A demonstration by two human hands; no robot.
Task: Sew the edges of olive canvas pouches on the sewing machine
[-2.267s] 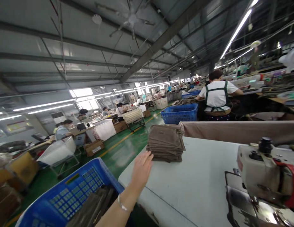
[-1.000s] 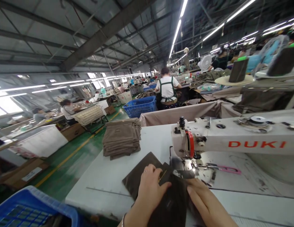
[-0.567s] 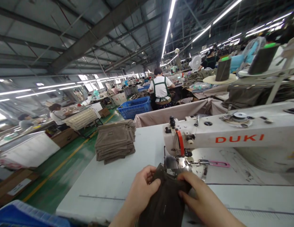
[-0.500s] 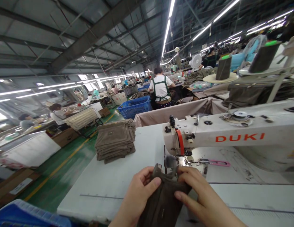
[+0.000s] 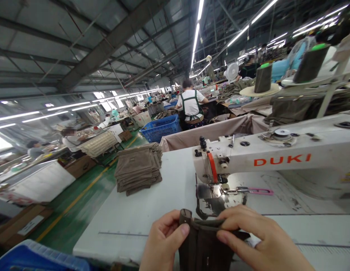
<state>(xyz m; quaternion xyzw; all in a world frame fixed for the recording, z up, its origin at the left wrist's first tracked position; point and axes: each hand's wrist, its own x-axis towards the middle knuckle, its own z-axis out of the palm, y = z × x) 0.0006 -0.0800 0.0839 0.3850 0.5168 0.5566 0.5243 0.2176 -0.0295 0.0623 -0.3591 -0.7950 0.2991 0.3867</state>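
Cloth: dark brown cloth piece [image 5: 201, 244] held between both hands, just in front of the sewing machine's needle area;
Hands: left hand [image 5: 163, 241] gripping its left side; right hand [image 5: 262, 239] gripping its top edge;
Container: blue plastic crate [image 5: 36, 256], bottom left, contents out of view;
Around: stack of folded brown cloth pieces [image 5: 138, 169] on white tabletop [image 5: 135, 214]; white DUKI sewing machine [image 5: 248, 162] ahead, right

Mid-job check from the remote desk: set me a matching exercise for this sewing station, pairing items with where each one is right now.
Items:
1. Folded brown fabric stack
2. Dark brown fabric piece
3. DUKI sewing machine
4. Far blue crate

Places:
A. Beyond the table, by a beige cloth
B. Right of the stack, just ahead of the hands
C. Held between the left hand and right hand
D. On the white table, left of the machine

Pairs: 1-D, 2-C, 3-B, 4-A
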